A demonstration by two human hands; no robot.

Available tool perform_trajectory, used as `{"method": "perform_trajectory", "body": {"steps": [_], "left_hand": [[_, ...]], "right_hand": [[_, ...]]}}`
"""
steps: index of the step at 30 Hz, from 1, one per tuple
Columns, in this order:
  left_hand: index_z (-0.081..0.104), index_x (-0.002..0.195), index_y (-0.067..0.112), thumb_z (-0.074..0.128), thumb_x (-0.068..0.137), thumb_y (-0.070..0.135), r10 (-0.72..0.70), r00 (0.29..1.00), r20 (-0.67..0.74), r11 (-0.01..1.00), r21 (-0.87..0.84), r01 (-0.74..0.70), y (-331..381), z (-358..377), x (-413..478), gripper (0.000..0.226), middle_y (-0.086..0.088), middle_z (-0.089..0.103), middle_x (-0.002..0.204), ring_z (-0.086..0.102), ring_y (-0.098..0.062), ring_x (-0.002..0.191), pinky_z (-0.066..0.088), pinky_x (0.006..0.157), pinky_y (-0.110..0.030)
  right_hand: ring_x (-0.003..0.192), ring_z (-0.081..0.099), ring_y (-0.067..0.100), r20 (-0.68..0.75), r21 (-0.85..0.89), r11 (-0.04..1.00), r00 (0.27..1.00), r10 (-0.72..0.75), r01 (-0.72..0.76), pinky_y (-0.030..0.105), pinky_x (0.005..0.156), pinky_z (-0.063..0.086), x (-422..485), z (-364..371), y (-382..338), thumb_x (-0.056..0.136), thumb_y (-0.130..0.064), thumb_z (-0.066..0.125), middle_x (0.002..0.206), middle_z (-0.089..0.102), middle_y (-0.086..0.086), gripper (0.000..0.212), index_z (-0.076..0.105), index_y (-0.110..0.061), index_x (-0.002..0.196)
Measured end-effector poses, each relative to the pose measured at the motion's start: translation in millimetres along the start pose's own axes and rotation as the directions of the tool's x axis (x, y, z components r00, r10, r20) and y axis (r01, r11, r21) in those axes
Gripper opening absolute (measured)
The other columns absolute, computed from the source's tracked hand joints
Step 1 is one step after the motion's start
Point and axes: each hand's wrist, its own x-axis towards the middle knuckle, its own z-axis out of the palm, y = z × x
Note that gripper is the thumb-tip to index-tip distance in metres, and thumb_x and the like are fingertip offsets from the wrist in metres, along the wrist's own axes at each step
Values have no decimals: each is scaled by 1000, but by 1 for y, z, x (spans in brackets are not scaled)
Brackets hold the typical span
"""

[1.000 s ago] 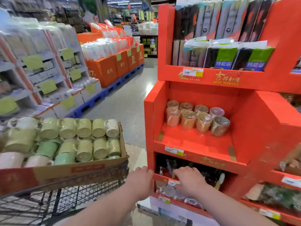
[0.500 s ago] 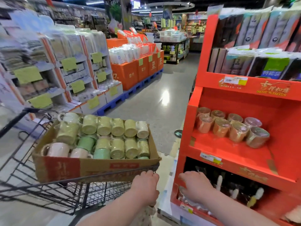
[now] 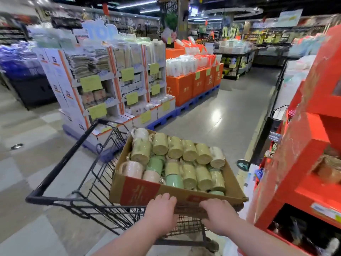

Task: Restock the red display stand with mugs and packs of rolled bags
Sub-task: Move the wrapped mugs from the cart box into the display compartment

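Mugs (image 3: 184, 163), mostly pale green with a few pink and white, lie on their sides in rows inside an open cardboard box (image 3: 140, 191) at the lower centre of the head view. Packed close like that, they likely cannot roll. The box rests across the rim of a black wire cart (image 3: 73, 182), which keeps the stock at arm height. The left hand (image 3: 161, 209) and right hand (image 3: 219, 215) sit side by side at the bottom centre. Each grip is clamped on the box's near wall with fingers bent over it, probably to steady or shift it. The red display stand (image 3: 295, 154) fills the right edge, just beside the cart, with blurred shelves.
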Motion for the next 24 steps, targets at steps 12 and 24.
{"method": "perform_trajectory", "body": {"steps": [12,24], "left_hand": [[43,133,21,51,92,38,-153,980,-125,984,-106,140,-86,-28,20,45,0,47,130,49,-20,114,46,94,-35],[23,146,15,50,88,40,-450,879,-159,884,-221,413,-146,-79,120,69,-6,32,145,39,-26,129,42,103,-42]], "right_hand": [[120,51,22,20,29,998,999,-49,48,39,105,36,81,-19,-41,90,-30,52,126,56,1,37,52,-23,126],[117,52,25,56,15,991,989,-137,136,38,101,39,188,-44,-10,88,-26,47,128,57,5,43,49,-21,131]]}}
